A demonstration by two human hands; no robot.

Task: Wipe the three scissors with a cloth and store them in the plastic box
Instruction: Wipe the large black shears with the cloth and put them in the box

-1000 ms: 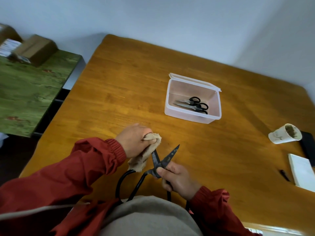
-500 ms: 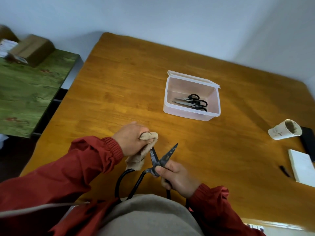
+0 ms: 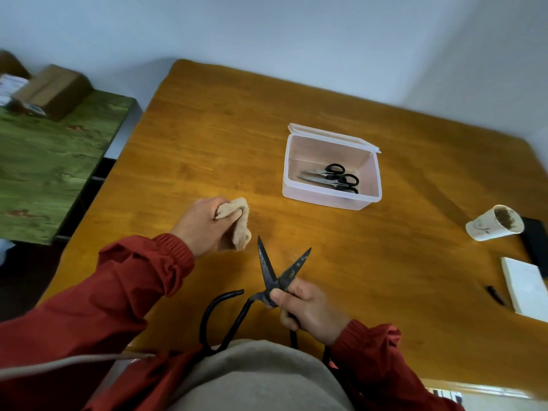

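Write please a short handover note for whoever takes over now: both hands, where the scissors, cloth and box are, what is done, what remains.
Left hand grips the cloth, beside the blades and apart from them.
Right hand holds the large black scissors near the pivot, blades open, tips pointing away.
Plastic box stands open on the table; black-handled scissors, seemingly two pairs, lie inside.
Done: those are stored.
Left: finish wiping the large pair, then put it in the box.
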